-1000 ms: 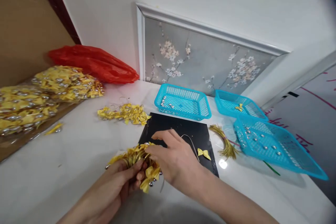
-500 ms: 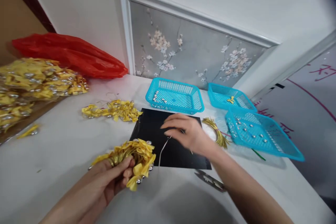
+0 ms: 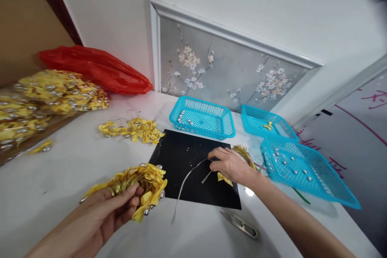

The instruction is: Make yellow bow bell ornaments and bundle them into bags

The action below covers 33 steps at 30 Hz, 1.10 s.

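My left hand [image 3: 115, 209] is closed round a bunch of yellow ribbon bows [image 3: 151, 183] with silver beads and gold stems. Over the black mat [image 3: 187, 185], my right hand [image 3: 231, 165] has its fingers bent and thumb close to the index finger. From those fingertips a thin silvery strip [image 3: 184, 183] curves down to the left, past the mat's front edge. A short pale strip end [image 3: 207, 177] and a yellow bow [image 3: 225, 179] show just below the right hand, the bow partly covered by it.
Small thread snips [image 3: 242, 225] lie in front of the mat. A bundle of gold ties [image 3: 244, 154] lies right of it. Blue baskets [image 3: 226, 132] [image 3: 326, 193] [image 3: 290, 134] stand behind and right. More bows [image 3: 136, 130] and a red plastic bag [image 3: 99, 68] are at left.
My right hand has come down and right over the mat, drawing the strip's upper end with it. The left hand still grips the bunch. The whole view has shifted slightly.
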### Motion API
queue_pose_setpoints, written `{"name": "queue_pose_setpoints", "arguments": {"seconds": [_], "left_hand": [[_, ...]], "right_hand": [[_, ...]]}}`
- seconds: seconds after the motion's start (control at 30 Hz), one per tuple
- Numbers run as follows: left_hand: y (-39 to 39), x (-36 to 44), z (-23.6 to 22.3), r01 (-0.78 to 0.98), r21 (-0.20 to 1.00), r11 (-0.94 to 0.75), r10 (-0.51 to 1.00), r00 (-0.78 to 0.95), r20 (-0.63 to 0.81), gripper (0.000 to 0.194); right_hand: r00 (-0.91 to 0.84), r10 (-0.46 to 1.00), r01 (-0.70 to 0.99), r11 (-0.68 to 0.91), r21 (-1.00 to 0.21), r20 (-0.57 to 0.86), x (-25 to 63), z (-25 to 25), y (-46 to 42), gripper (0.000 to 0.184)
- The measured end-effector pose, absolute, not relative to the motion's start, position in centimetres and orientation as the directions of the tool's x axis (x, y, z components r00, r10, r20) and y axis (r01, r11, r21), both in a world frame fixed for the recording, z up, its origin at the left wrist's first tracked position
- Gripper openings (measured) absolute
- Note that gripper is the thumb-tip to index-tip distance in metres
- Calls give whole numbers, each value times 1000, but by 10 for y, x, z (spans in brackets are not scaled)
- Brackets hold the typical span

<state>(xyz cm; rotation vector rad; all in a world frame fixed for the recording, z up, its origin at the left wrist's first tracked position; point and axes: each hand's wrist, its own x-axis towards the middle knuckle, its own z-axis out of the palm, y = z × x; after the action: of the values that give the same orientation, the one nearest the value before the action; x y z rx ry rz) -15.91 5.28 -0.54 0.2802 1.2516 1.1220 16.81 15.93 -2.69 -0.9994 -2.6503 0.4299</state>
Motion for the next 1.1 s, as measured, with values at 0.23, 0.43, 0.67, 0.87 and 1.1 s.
{"name": "queue_pose_setpoints", "arguments": {"seconds": [0.23, 0.43, 0.67, 0.87, 1.1], "left_hand": [[47, -136, 15, -446, 726, 523, 793, -56, -606, 7], [48, -131, 8, -461, 711, 531, 807, 21, -590, 7], [45, -133, -1, -447, 709, 545, 806, 45, -590, 13], [43, -134, -6, -431, 723, 539, 816, 54, -576, 21], [43, -131, -2, -398, 728, 558, 808, 59, -587, 21]], "right_hand": [[-607, 760, 420, 554, -718, 232, 124, -7, 117, 19], [-541, 782, 303, 524, -796, 309, 73, 25, 71, 14], [-536, 786, 426, 567, -705, 308, 62, 21, 78, 18], [-561, 777, 554, 610, -567, 287, 58, 10, 82, 20], [-582, 749, 650, 663, -372, 318, 50, -1, 83, 20]]}}
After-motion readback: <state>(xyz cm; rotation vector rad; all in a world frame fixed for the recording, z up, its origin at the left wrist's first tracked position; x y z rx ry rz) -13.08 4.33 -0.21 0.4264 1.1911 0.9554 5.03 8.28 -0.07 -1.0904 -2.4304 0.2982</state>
